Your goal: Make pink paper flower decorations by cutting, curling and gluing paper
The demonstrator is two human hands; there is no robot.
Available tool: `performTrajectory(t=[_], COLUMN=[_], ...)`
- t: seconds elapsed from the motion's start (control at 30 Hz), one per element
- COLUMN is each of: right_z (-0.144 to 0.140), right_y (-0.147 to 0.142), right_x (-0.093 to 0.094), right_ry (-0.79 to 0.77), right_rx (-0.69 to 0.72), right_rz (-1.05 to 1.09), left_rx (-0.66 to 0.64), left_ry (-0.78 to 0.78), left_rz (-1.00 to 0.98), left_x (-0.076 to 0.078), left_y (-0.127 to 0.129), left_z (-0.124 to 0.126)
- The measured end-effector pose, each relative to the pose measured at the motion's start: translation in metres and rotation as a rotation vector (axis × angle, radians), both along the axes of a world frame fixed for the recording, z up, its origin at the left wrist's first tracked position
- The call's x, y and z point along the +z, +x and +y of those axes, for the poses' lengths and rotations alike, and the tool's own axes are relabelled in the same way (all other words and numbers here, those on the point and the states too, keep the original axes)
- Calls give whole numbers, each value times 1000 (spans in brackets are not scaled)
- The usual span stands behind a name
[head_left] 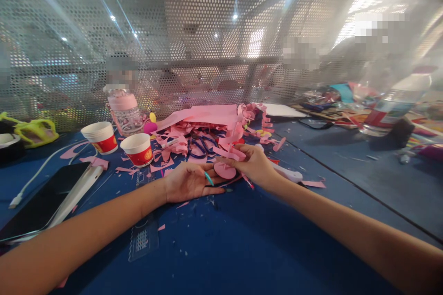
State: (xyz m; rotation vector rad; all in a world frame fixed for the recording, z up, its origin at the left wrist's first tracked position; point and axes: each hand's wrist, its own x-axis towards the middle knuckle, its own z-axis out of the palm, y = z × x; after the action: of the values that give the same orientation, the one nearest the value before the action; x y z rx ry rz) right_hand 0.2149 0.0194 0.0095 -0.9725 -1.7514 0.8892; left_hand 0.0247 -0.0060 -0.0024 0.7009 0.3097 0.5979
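Observation:
My right hand [255,166] pinches a pink paper piece, with a round pink disc [225,170] at its lower end and a curling strip above. My left hand [194,182] lies palm up beside it, fingers stretched out, some of them reaching under the disc. A narrow teal thing [209,178] shows at the left thumb; I cannot make out what it is. Just behind the hands, scissors [200,146] with dark blue handles lie among pink paper scraps [171,143]. A white handle-like object [285,173] is partly hidden by my right hand.
Two stacks of red-and-white paper cups [136,150] and a pink-lidded bottle [125,113] stand at left. A phone [41,200], a white cable [34,175] and a clear ruler [142,239] lie nearer. At right leans a plastic bottle [398,101]. A perforated screen [207,32] rises behind.

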Motion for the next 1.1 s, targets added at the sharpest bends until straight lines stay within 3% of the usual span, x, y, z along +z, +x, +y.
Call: performTrajectory(t=[0.17, 1.1], right_z=[-4, -11], right_y=[-2, -7], right_x=[-4, -3], right_ry=[-3, 128], right_rx=[-15, 55], right_rz=[85, 13], left_rx=[59, -51], left_ry=[-18, 52], left_rz=[28, -33], left_x=[0, 0], left_y=[0, -4], left_z=[-1, 6])
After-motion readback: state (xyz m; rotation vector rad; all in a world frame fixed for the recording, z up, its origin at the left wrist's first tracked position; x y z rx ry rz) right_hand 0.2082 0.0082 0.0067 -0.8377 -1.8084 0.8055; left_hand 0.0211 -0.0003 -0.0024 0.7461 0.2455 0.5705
